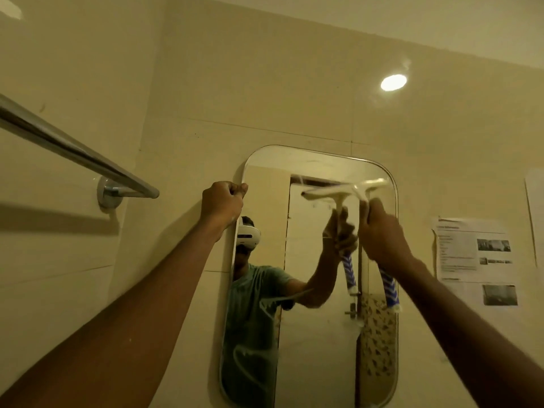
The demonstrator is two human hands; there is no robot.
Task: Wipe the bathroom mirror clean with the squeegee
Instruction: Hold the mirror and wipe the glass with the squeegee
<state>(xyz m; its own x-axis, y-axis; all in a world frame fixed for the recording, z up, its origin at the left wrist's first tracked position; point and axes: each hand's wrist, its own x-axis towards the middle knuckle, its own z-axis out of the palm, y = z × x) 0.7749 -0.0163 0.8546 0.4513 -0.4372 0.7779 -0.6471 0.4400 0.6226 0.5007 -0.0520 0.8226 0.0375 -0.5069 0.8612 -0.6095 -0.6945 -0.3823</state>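
Up top, the white T-shaped squeegee (353, 188) sits high on the rounded wall mirror (318, 348), right hand (382, 231) fingers wrapped round its blue-striped handle; left hand (222, 203) fingers curl onto the mirror's left rim, bracing it. Best now: blade flat, even pressure, one straight pull down; the blade edge is blurred, the mirror's bottom cut off.

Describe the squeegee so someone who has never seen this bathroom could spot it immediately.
Find the rounded mirror on the tiled wall. Near its top right, the right hand grips the squeegee: a pale T-shaped head on a blue-and-white striped handle. The twin left of it is only its reflection.
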